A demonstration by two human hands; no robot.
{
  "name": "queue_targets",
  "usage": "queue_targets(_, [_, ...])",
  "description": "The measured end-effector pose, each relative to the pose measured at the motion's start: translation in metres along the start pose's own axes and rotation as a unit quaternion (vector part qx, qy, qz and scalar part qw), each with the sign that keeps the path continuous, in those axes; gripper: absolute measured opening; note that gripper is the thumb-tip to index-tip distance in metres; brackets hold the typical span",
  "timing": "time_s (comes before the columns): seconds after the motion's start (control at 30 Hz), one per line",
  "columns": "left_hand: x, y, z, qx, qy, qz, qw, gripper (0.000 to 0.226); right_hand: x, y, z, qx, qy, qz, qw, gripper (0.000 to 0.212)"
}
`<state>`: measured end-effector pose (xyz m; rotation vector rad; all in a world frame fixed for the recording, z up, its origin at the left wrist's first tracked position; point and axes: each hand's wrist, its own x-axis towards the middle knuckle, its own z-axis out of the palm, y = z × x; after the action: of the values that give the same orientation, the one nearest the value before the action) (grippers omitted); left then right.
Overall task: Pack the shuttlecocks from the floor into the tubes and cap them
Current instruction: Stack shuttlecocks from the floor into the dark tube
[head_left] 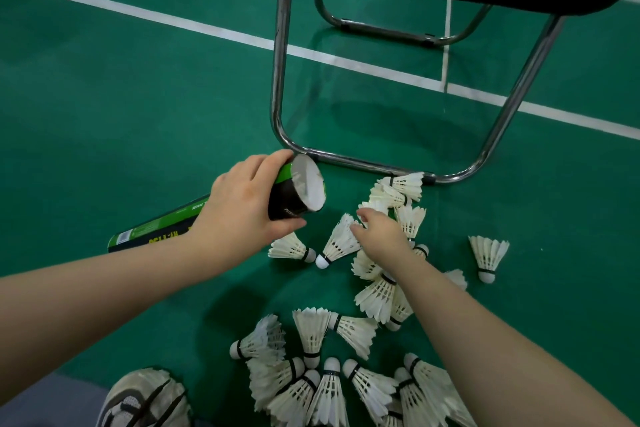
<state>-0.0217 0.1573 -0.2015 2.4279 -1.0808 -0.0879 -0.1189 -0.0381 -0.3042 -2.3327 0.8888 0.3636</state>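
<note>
The smooth green court floor [121, 107] is bare to the left and ahead of the hands, crossed by a white painted boundary line [207, 29]; on the right, the chrome tubular frame of a dark-seated chair [280, 80] stands on the floor, its lower rail running just beyond the nearest shuttlecocks. The left hand [242, 211] is closed around the open end of a black-and-green cardboard tube [294, 191], held tilted with its round mouth facing right toward the pile; the pale inner wall is visible. The far end of the tube rests low near the floor at the left. The right hand [377, 232] reaches into the upper cluster, fingers curled onto the feather skirt of one white feathered shuttlecock [341, 243], whose rounded cork tip points down-left on the floor. Whether the fingers fully pinch it cannot be determined. Further white feather shuttlecocks [311, 388] lie scattered and overlapping beneath the right forearm, and a single one [488, 256] stands apart to the right. A grey mesh shoe [145, 399] occupies the lower-left edge.
</note>
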Motion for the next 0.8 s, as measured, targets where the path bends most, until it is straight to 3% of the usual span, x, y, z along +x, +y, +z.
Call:
queue_targets(0.3, [0.009,-0.002,0.007,-0.01,-0.005,0.005,1.0,0.085,0.015,0.001,0.006,-0.103,-0.004,0.002,0.995,0.03])
queue_targets(0.53, [0.011,-0.001,0.006,-0.013,-0.005,-0.001,1.0,0.085,0.024,0.0,-0.001,-0.089,-0.007,0.018,0.996,0.024])
queue_targets(0.67, [0.011,-0.002,0.006,-0.013,-0.001,-0.001,1.0,0.085,0.018,-0.002,-0.015,-0.023,0.0,0.014,1.0,0.02])
queue_targets(0.8, [0.009,-0.001,0.005,-0.011,0.005,-0.001,1.0,0.085,0.007,0.0,-0.024,0.144,0.015,-0.019,0.989,0.017])
